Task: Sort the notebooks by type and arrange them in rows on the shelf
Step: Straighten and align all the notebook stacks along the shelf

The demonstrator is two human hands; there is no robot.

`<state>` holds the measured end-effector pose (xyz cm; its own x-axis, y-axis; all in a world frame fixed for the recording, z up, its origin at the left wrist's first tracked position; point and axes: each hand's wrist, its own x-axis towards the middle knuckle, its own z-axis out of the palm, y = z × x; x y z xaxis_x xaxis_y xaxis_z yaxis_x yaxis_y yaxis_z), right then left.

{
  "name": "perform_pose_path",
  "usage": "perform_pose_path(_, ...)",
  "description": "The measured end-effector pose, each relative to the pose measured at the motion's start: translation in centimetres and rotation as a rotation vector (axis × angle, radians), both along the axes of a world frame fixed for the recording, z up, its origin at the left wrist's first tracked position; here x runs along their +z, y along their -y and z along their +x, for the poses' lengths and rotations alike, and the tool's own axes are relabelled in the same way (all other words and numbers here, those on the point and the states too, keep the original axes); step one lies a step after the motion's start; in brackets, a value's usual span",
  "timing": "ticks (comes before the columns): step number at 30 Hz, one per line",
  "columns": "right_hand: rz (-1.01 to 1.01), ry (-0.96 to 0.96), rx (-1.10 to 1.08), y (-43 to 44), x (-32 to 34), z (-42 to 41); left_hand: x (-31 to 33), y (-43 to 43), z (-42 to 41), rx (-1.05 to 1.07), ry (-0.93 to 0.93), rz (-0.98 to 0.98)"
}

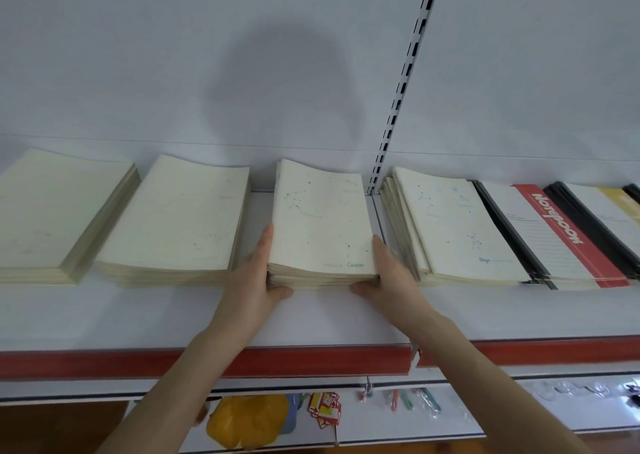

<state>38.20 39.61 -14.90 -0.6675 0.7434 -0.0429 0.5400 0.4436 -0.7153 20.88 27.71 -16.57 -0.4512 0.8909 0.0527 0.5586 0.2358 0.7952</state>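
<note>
A stack of cream notebooks with a constellation cover marked "Cancer" (pixel 320 221) lies in the middle of the white shelf (pixel 311 318). My left hand (pixel 258 273) holds its left side, fingers along the edge and thumb under the front corner. My right hand (pixel 388 273) holds its right side the same way. Two plain cream stacks lie to the left, the far one (pixel 52 211) and the nearer one (pixel 180 218). To the right sits another constellation stack (pixel 457 232), then red-banded notebooks (pixel 554 232) and black-spined ones (pixel 602 218).
The shelf has a red front strip (pixel 277 360) and a white back panel with a slotted upright (pixel 401 83). Below hang a yellow item (pixel 249 419), small packets (pixel 325 410) and pens (pixel 408 398).
</note>
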Motion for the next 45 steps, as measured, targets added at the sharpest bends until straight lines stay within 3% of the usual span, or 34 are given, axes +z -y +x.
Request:
perform_pose_path(14, 0.007, 0.056, 0.018, -0.1, 0.6, 0.1, 0.5, 0.1, -0.2, -0.009, -0.160, -0.090)
perform_pose_path(22, -0.070, 0.106, -0.006, -0.5, 2.1, 0.0, 1.2, 0.5, -0.3, -0.044, 0.016, -0.016)
perform_pose_path(36, 0.084, 0.332, 0.039, -0.3, 2.9, -0.6, 0.3, 0.1, -1.1, -0.055, -0.222, -0.097)
perform_pose_path(45, -0.013, 0.229, 0.023, -0.1, 3.0, -0.3, 0.8, -0.4, -0.5, -0.068, -0.141, -0.005)
